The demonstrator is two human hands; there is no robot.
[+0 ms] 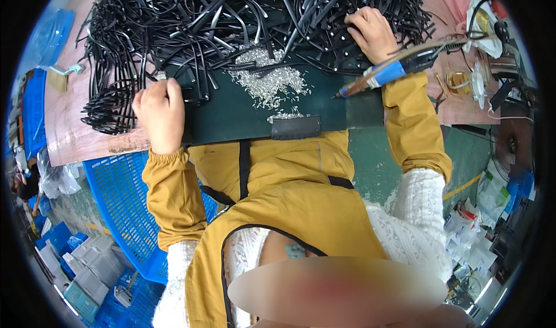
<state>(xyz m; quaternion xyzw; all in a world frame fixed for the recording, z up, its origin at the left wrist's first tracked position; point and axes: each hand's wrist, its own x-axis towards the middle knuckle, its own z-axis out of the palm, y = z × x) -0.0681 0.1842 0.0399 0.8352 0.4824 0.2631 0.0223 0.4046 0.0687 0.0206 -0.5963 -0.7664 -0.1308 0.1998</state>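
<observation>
Here, a great tangled heap of thin, curved black plastic strips (231, 21) is spread over the far half of the worktop (69, 125), whose bare surface is a pinkish wood grain. Nearer the body, a dark green flat mat (243, 110) is laid, and a loose scatter of tiny shiny silver metal pins (269, 79) is strewn across it. The left hand (159, 110) is curled into a loose fist at the heap's near-left edge, where black strips are touched; whether one is gripped cannot be told. The right hand (370, 32) is pressed, fingers bent, onto the heap at the right. A blue-handled pen-shaped electric tool (388, 73) is seen just beside the right wrist, unheld.
</observation>
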